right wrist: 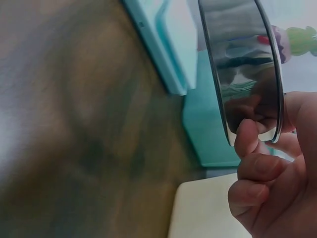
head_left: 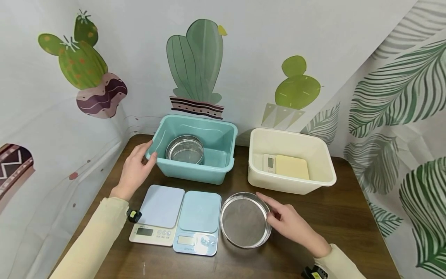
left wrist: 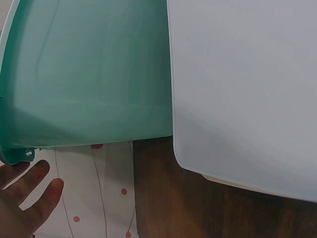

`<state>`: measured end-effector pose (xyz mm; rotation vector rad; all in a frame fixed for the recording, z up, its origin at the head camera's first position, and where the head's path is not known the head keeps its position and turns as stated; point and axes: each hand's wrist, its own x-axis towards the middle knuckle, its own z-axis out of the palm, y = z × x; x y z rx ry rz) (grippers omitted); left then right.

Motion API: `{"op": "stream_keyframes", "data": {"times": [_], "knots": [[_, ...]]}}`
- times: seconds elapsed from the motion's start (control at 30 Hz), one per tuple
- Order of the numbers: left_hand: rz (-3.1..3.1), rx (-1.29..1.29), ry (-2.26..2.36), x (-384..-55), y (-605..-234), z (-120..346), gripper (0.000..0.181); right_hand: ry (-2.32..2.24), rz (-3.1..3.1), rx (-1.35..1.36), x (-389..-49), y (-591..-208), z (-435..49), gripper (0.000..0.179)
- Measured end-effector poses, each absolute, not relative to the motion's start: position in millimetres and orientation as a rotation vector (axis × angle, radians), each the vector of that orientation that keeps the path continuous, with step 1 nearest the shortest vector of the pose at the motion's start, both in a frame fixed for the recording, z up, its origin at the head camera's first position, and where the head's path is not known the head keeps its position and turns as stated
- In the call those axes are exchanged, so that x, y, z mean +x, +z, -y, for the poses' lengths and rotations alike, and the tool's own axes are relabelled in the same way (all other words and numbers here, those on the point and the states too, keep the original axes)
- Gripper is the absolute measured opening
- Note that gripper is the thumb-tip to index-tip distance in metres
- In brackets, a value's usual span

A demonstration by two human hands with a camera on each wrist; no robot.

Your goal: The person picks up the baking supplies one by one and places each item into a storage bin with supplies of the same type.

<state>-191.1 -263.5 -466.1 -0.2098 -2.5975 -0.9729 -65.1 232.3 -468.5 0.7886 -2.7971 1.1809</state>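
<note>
My right hand (head_left: pixel 290 224) grips a round metal sieve (head_left: pixel 244 221) by its right side, with fingers curled at the rim. In the right wrist view the sieve (right wrist: pixel 247 64) is held clear of the table, its shiny wall seen side-on. At the left end of a teal bin (head_left: pixel 195 172), my left hand (head_left: pixel 136 166) has its fingers spread and relaxed, fingertips right at the rim. Inside that bin sit more metal sieves (head_left: pixel 184 149). Close to the held sieve lie a blue kitchen scale (head_left: pixel 200 211) and a white scale with a lilac platform (head_left: pixel 162 205).
A cream bin (head_left: pixel 292 184) stands at the back right, holding a scale with a yellow platform (head_left: pixel 292 167). Behind both bins hangs a cactus-printed cloth (head_left: pixel 244 77). Everything stands on a dark brown wooden table (head_left: pixel 348 232).
</note>
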Motion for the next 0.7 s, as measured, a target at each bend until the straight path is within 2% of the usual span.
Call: {"op": "stream_keyframes", "data": {"times": [0.47, 0.7], "knots": [[2.587, -0.221, -0.982, -191, -465, 263, 0.054, 1.157, 2.837, 0.693, -85, -406, -235, 0.064], [2.586, -0.217, -0.99, -191, -466, 263, 0.055, 1.158, 2.827, 0.688, -99, -388, -234, 0.062]]}}
